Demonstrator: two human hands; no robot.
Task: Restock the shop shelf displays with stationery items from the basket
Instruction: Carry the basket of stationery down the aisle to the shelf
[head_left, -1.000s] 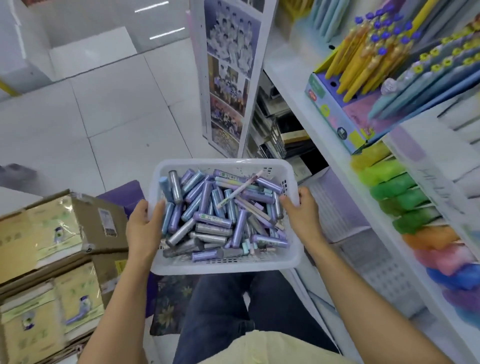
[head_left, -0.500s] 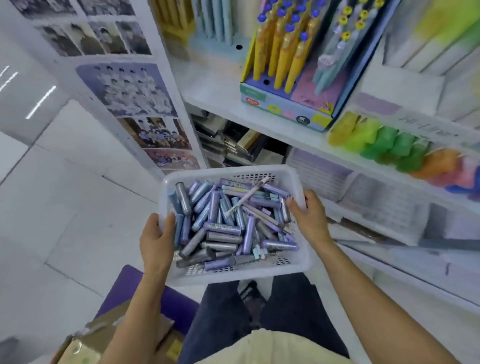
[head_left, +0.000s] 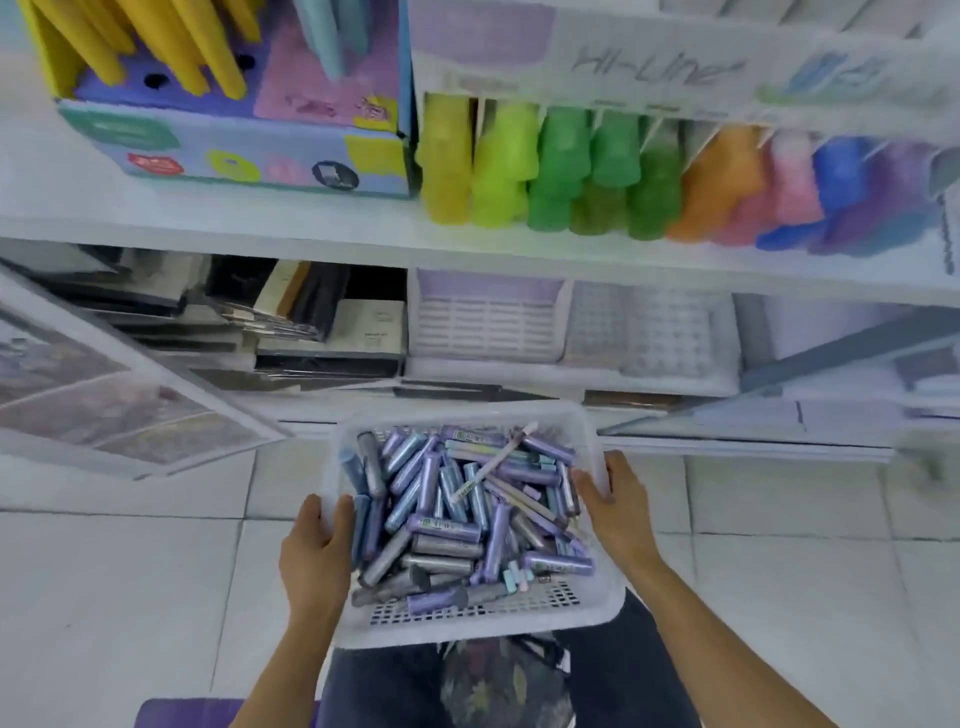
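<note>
- The step in hand, as we read it, is bringing the stock up to the shelving, with nothing put out yet. To do it well we'd hold the load level, park it somewhere steady, then free one hand for picking. The stuff inside is round and loose, so a tilt would probably roll it all to one end.
- Our left hand (head_left: 317, 551) is curled round the left wall, thumb hooked over the rim. The other fingers are hidden outside it.
- Our right hand (head_left: 615, 512) grips the right wall the same way, thumb on the rim and fingers wrapped round the outside.
- Between them is the white perforated plastic basket (head_left: 467, 636), held in the air over the pale tiled floor (head_left: 130, 571). It's heaped with short purple, blue and silver tubes (head_left: 447, 525).
- Further out, the white shelf board (head_left: 311, 228) carries a rainbow row of chunky highlighters (head_left: 597, 171) and a blue cardboard display box of yellow pens (head_left: 234, 145). Lilac slotted trays (head_left: 488, 322) sit underneath.
</note>
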